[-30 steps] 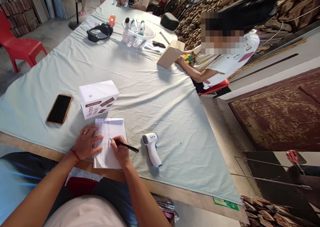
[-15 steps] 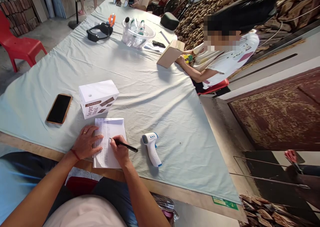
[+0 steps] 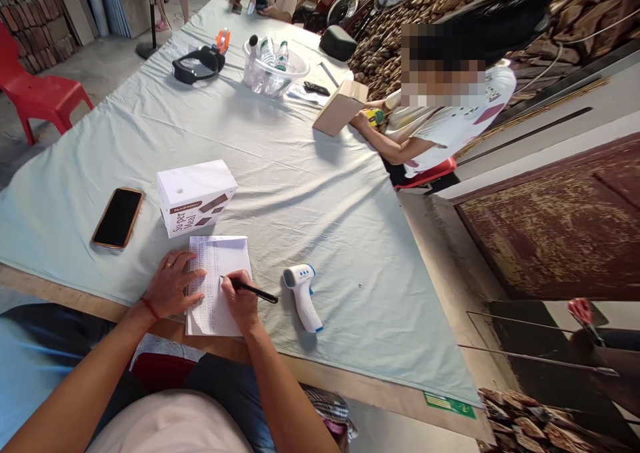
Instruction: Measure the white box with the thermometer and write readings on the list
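Observation:
A white notepad (image 3: 233,256) lies at the table's near edge, its left part covered with rows of small handwriting. My left hand (image 3: 175,284) rests on the pad's left side, fingers spread. In my right hand (image 3: 241,303) is a black pen (image 3: 257,292), its tip on the page beside the written rows and its back end pointing right. Just beyond the pad stands a white box (image 3: 197,196) with brown print. To the right of my right hand lies a white and blue infrared thermometer (image 3: 303,298).
A smartphone (image 3: 119,218) lies on the left. Farther back are a black headset (image 3: 197,65), a clear basin (image 3: 277,80) of bottles and an orange tape dispenser (image 3: 223,40). At the right edge a seated person (image 3: 450,126) holds a cardboard box (image 3: 341,108). Another person sits at the far end.
The pen's tip has shifted slightly to the right on the page, and its back end has swung a little to the right. My left hand stays in place.

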Demonstrator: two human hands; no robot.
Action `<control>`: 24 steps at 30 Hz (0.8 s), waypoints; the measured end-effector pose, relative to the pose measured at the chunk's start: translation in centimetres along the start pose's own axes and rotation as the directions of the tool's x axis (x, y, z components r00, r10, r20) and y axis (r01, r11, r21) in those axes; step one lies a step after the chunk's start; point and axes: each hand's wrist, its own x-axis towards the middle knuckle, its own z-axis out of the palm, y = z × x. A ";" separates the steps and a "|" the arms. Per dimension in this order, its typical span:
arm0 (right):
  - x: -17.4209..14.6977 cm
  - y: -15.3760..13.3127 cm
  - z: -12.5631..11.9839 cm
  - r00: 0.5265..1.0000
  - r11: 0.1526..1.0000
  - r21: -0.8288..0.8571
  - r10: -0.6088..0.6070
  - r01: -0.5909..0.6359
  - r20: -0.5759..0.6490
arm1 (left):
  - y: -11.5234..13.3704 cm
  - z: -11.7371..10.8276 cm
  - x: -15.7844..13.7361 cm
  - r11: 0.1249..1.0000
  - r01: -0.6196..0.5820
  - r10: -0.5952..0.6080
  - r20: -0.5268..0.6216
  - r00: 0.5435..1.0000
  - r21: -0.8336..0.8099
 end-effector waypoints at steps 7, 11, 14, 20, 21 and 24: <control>0.0 0.0 0.1 1.000 1.000 0.006 -0.006 0.006 0.006 | -0.1 0.0 0.1 0.999 0.020 -0.019 0.016 1.000 -0.036; 0.3 -1.3 -0.6 0.993 0.998 0.060 -0.024 0.031 -0.114 | -0.2 -0.1 0.1 0.999 0.024 -0.024 0.010 1.000 -0.036; 1.0 -1.9 -2.0 0.983 0.996 0.018 -0.087 0.091 -0.162 | -0.1 0.0 -0.1 0.998 0.012 -0.013 -0.017 1.000 -0.060; 4.0 1.0 -4.2 0.975 0.930 -0.300 -0.222 0.211 -0.005 | -1.9 0.8 -0.4 0.931 0.236 -0.331 -0.372 0.867 -0.279; 4.4 1.1 -4.4 0.975 0.916 -0.341 -0.222 0.212 0.009 | -2.7 0.9 -0.1 0.913 0.275 -0.388 -0.435 0.813 -0.300; 4.2 -1.6 -5.2 0.966 0.918 -0.312 -0.257 0.245 0.004 | -5.5 0.8 1.6 0.885 0.336 -0.461 -0.522 0.717 -0.321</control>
